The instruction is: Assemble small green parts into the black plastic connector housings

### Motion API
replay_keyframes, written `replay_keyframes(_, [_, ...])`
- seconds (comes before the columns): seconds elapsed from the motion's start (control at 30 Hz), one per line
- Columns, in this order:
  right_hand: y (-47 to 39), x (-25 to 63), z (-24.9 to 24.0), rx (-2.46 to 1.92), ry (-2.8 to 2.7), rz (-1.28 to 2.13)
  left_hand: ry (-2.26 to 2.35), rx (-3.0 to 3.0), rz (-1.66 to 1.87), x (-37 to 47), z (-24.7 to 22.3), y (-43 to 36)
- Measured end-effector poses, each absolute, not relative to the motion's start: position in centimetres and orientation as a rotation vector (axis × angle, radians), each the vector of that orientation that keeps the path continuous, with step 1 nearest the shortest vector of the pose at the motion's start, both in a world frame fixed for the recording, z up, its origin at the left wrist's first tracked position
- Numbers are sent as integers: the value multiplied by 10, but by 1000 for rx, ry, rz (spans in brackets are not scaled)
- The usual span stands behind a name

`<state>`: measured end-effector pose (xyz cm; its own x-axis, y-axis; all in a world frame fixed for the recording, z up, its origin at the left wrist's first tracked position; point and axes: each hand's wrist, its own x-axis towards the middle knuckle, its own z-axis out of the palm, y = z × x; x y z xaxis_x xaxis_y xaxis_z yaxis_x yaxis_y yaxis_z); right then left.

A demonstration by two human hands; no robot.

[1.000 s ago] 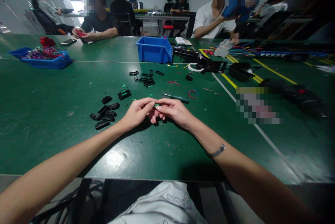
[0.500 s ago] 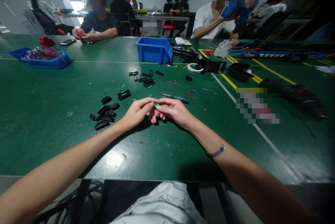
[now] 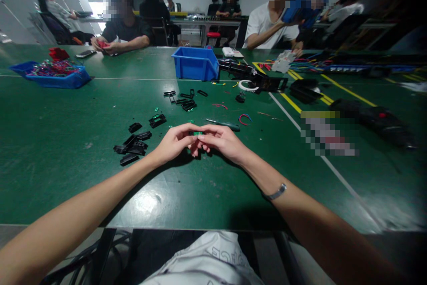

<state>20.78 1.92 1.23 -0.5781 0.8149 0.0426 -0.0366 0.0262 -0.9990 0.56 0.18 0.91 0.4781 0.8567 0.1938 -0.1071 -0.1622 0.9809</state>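
Between my two hands is a small green part (image 3: pixel 198 134), perhaps a circuit board, with dark edges partly hidden by fingers. My left hand (image 3: pixel 176 142) grips its left side, thumb and fingers pressed round it. From the right, my right hand (image 3: pixel 223 141) pinches the same part, its thumb on the lower edge. Left of my hands lies a pile of black plastic pieces (image 3: pixel 133 145), and near it a black housing with green inside (image 3: pixel 157 120). A dark screwdriver (image 3: pixel 227 125) rests just behind my right hand.
Black frames (image 3: pixel 189 105) lie farther back, before a blue bin (image 3: pixel 195 63). A blue tray of wires (image 3: pixel 63 76) stands at the back left. A red-blue wire loop (image 3: pixel 245 119) and a black tool (image 3: pixel 376 120) are on the right. People sit across the table.
The left thumb has shifted down off the green part, so more of its green face shows. Both hands otherwise stay in place.
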Motion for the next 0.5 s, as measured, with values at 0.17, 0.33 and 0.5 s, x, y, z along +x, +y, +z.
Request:
replay_keyframes(0.17, [21, 209, 13, -798, -1707, 1556, 664, 1437, 921, 4, 9, 6])
replay_keyframes(0.33, [22, 212, 16, -762, -1796, 1535, 621, 1423, 839, 0, 8, 9])
replay_keyframes(0.5, [22, 215, 19, -770, -1871, 1518, 572, 1396, 786, -2, 6, 11])
